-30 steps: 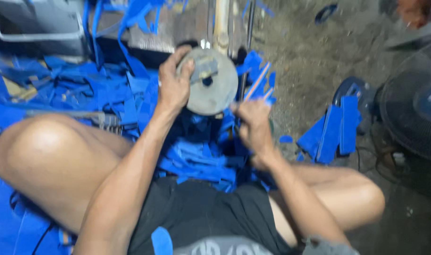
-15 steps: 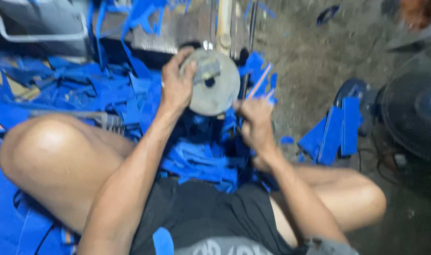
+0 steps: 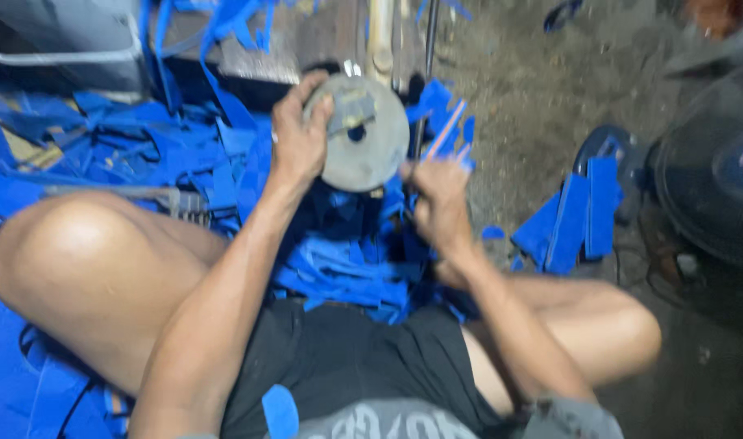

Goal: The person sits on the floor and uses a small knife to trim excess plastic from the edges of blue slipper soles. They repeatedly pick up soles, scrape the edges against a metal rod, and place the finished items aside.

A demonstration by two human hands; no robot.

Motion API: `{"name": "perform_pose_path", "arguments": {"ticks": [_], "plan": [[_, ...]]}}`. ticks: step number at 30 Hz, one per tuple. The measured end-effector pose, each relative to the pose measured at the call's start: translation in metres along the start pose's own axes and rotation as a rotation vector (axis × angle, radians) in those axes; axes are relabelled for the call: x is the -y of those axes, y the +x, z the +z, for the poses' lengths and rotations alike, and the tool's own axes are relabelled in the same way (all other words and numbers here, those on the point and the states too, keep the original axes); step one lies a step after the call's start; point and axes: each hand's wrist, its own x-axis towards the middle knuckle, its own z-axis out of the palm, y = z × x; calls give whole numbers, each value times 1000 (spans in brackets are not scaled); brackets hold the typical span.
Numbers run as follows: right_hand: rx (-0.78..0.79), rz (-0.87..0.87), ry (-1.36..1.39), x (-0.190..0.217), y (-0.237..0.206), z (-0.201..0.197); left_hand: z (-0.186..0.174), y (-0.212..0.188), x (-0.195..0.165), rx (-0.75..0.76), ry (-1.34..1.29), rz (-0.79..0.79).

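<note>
Two bare hands are seen at work above a heap of blue strips (image 3: 347,260), which is spread between the seated person's knees. A round grey metal disc (image 3: 363,134) is gripped at its left edge by the left hand (image 3: 300,138), fingers curled over the rim; the disc is held upright, at the far middle of the scene. The right hand (image 3: 438,199) is closed around thin blue strips and a pale stick-like piece (image 3: 446,130) (detail is lost to blur), just right of the disc. A stack of blue pieces (image 3: 570,215) is noted on the floor at right, beside a dark fan (image 3: 709,171).
</note>
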Motion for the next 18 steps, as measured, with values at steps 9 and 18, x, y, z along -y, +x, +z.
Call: {"name": "perform_pose_path", "arguments": {"ticks": [9, 18], "plan": [[-100, 760, 1368, -18, -7, 10, 12, -13, 9, -86, 26, 0], [-38, 740, 1097, -25, -12, 38, 16, -11, 12, -89, -54, -97]]}}
